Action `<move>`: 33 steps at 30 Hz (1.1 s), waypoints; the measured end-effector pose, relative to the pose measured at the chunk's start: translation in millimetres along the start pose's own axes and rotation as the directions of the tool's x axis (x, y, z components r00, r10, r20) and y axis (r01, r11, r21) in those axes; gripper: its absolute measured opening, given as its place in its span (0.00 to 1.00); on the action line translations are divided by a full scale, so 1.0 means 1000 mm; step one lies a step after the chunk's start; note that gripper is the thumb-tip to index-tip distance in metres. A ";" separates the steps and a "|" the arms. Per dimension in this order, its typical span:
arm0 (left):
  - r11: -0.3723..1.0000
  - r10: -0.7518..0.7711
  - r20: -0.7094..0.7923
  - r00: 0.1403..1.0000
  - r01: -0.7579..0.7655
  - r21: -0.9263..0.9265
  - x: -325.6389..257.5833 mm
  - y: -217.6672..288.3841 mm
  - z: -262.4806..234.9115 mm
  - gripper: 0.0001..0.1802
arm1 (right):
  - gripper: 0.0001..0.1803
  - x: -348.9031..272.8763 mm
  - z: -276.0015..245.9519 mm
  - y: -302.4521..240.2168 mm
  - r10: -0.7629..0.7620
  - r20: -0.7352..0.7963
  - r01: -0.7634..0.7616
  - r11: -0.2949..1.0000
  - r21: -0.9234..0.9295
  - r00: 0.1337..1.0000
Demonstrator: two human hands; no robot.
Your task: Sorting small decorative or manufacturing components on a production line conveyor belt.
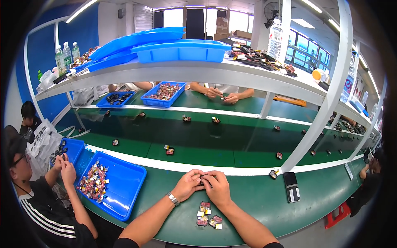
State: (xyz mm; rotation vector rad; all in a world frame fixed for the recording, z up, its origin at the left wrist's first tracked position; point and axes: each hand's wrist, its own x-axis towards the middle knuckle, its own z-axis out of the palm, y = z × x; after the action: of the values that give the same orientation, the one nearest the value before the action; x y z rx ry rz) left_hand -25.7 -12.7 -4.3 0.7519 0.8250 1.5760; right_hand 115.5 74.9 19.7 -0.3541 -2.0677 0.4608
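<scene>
Both my hands meet above the green worktop (264,206). My left hand (188,186), with a metal-banded watch (173,199) at the wrist, pinches one side of a small dark part (202,181). My right hand (217,188) grips the same part from the other side. Fingers cover most of it, so its exact kind is hidden. Between my forearms lie several small electronic assemblies (202,220) with black casings, reddish insides and white-yellow labels.
A blue tray (134,194) of similar assemblies stands left, beside a co-worker (49,206) handling a dark part. Ahead, a green conveyor belt (198,153) carries scattered assemblies below a white shelf (186,72). A black case (292,188) lies right, near a white post (316,132).
</scene>
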 end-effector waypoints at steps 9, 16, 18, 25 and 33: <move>0.999 0.033 -0.053 0.998 -0.033 0.004 -0.003 0.004 0.007 0.13 | 0.10 0.003 -0.002 -0.005 0.012 -0.011 -0.012 0.999 0.037 1.000; 1.000 0.017 -0.058 0.998 -0.017 -0.005 -0.001 0.000 0.006 0.13 | 0.07 0.004 -0.005 -0.004 -0.042 -0.017 0.041 0.997 -0.059 0.999; 1.000 0.020 -0.078 0.997 -0.019 0.014 -0.003 0.002 0.006 0.13 | 0.06 0.003 -0.003 -0.003 -0.075 -0.019 0.074 0.995 -0.072 0.997; 0.998 0.047 -0.094 0.995 -0.043 0.045 -0.001 0.000 0.012 0.13 | 0.06 0.000 -0.002 0.002 -0.067 -0.006 0.066 0.994 -0.085 0.998; 0.997 0.066 -0.112 0.991 -0.070 -0.024 0.001 -0.001 0.005 0.17 | 0.21 -0.001 0.006 0.003 -0.070 0.106 0.080 0.992 -0.097 0.992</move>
State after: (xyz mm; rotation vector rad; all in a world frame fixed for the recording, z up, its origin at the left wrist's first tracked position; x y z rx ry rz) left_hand -21.3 -11.4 -2.1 0.6834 0.8648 1.6993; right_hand 111.1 75.7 14.4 -0.3165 -2.2017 0.3364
